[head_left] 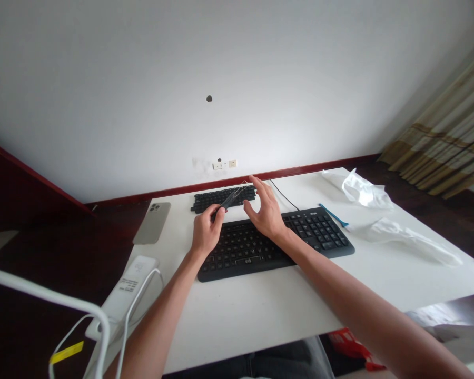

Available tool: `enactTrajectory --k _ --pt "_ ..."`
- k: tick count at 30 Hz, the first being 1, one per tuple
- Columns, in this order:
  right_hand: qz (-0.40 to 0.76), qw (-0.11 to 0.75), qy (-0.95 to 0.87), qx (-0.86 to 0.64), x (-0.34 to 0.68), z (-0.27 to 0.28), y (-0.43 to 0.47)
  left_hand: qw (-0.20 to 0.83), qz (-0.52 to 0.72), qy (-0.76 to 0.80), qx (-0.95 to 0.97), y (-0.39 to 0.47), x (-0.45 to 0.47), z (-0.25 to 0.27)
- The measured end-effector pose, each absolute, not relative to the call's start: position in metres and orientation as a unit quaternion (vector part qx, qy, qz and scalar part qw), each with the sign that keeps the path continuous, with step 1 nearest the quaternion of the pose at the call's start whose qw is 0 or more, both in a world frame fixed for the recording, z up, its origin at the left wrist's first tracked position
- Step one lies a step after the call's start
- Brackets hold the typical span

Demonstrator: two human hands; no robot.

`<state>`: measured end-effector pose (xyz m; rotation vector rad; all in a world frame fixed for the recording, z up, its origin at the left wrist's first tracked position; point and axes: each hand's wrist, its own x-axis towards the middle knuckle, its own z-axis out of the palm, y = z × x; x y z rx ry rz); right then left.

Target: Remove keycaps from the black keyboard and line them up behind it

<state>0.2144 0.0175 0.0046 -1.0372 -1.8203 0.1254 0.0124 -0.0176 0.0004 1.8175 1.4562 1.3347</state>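
My left hand [206, 231] grips the dark handle of a wire keycap puller [231, 199], its thin wire end pointing up and to the right. Close to those wires, my right hand [267, 213] hangs with thumb and fingers apart and nothing visible in it. Below both hands lies a black keyboard [243, 260]. Its left and middle part shows bare key sockets, while keycaps sit on the right block. Behind it, loose black keycaps [209, 200] are laid out in rows, partly hidden by my hands and the puller.
A phone [153, 223] lies at the left edge, near a white power strip [128, 287] with white cables. To the right are a blue slim tool [334, 215] and two crumpled white plastic bags [359, 189]. The keyboard's cable [284, 195] runs toward the wall.
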Motion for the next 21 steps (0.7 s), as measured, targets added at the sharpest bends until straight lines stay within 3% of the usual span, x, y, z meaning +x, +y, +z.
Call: enactTrajectory --k 21 --pt "0.063 0.576 -0.73 -0.361 0.2147 0.0139 0.0135 0.22 0.487 0.544 0.647 -0.0119 0.008 -0.0049"
